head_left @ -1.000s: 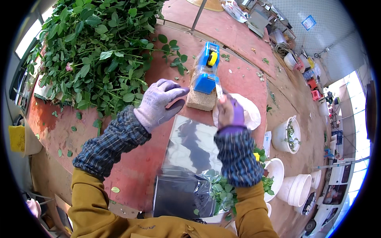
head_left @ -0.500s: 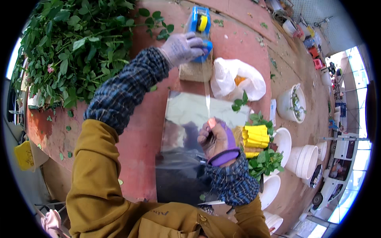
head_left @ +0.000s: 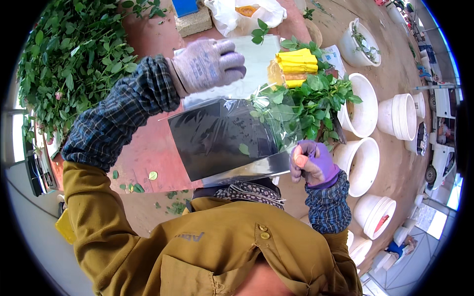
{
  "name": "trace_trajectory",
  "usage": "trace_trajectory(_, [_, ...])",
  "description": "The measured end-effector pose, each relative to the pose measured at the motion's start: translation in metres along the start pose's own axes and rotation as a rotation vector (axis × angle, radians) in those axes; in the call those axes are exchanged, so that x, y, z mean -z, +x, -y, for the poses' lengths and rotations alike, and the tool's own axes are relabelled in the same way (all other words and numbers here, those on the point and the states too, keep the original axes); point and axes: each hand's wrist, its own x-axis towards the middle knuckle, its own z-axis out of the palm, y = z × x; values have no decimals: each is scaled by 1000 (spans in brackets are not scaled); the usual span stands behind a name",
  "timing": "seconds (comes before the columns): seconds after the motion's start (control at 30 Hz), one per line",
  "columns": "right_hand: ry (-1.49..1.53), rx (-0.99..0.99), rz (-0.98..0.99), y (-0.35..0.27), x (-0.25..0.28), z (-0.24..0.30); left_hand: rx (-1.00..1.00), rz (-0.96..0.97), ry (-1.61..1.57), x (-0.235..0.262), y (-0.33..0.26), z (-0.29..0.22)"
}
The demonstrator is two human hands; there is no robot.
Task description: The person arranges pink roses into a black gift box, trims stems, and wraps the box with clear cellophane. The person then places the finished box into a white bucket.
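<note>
Closest to us, our right hand (head_left: 313,165) in its purple glove pinches the near corner of a clear plastic bag (head_left: 232,135), the grip clenched on the film just below a bunch of green sprigs (head_left: 308,101) whose leaves already sit inside the bag's mouth. The bag hangs in the air over the red bench (head_left: 143,143), near its right edge, above white tubs (head_left: 363,165) standing on the ground. Farther out, our left hand (head_left: 210,64) in a grey glove grasps the bag's far edge, fingers curled over the film. We judge the bagging step is in hand; next the sprigs need sliding deeper while both grips keep the mouth spread. Beyond lie yellow bands (head_left: 296,61) and a leaf pile (head_left: 64,64) at the bench's left edge.
</note>
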Motion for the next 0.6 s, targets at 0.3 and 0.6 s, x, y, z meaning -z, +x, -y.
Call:
trace_trajectory(0.3, [138, -40, -68, -66, 54, -114, -182, 498, -87, -23, 47, -106])
trace_trajectory(0.6, [395, 56, -84, -57, 57, -160, 276, 610, -32, 21, 81, -139])
